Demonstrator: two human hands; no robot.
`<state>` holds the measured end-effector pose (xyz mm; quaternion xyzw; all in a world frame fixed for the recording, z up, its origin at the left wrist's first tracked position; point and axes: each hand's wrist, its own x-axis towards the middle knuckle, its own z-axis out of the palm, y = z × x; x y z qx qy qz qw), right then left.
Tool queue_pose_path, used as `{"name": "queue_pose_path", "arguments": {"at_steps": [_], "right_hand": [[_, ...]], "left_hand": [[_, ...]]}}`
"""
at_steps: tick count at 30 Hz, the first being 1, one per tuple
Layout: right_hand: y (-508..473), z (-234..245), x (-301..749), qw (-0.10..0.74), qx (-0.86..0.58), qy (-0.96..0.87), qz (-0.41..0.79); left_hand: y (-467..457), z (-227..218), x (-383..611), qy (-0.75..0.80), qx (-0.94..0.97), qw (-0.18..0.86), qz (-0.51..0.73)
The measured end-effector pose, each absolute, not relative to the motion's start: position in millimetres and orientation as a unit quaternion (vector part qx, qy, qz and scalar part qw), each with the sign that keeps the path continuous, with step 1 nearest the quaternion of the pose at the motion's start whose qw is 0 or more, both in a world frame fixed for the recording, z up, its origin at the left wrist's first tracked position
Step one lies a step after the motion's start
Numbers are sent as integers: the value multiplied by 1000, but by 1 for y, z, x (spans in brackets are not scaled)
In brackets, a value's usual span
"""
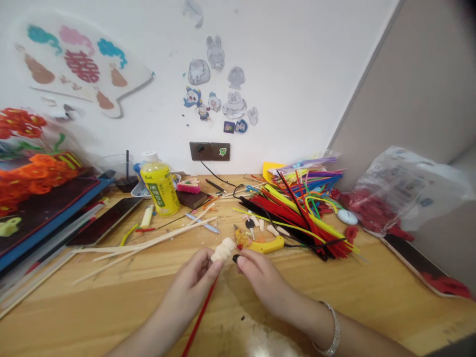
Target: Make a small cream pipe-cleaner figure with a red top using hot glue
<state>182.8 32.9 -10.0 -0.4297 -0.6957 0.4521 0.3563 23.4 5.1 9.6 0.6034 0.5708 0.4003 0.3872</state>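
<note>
Left hand (195, 277) and right hand (260, 280) close on the cream chenille coil (224, 250) near the pipe-cleaner pile (297, 218); we judge a slack pinch could unwind it or snag the red stem (201, 317).

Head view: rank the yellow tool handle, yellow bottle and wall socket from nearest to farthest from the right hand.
Measured from the right hand:
1. Yellow tool handle: just beyond the hand, on the desk.
2. Yellow bottle: farther, off to the left.
3. Wall socket: farthest, at the back.
</note>
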Motion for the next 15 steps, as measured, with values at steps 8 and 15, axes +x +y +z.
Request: {"name": "queue_pose_path", "arguments": {"at_steps": [8,15], "right_hand": [[42,-15,184,464,-391,-628,488],[42,-13,190,450,-321,-741,381]], "left_hand": [[5,6,22,569,649,325,386],[-2,9,22,553,702,275,354]]}}
